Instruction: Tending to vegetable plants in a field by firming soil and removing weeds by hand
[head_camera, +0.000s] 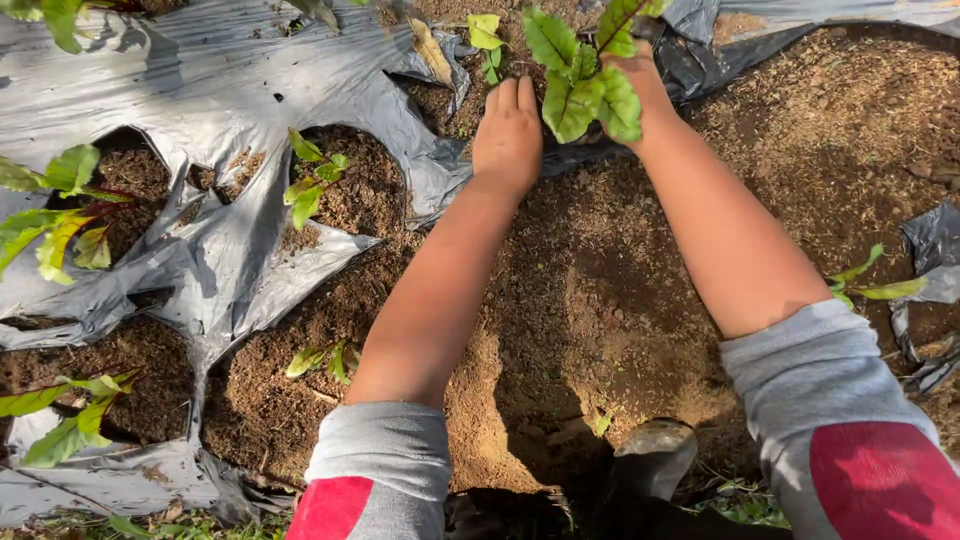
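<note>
Head view: seedling-setting step, I judge; left hand (508, 135) lies palm-down on the soil (590, 300) by the torn grey plastic mulch (200, 90), fingers pressed together, and right hand (640, 75) is at the base of a seedling (585, 85) at frame top. R fingers hidden by leaves, so can't tell the grip. Next prob. calls for firming soil round the stem w/o bending it; leaves green, broad, upright, reddish midribs.

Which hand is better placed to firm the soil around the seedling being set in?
Probably the left. The left hand lies flat, palm down, on the soil beside the seedling, holding nothing. The right hand is behind the leaves, apparently holding the plant, so it looks occupied.
</note>
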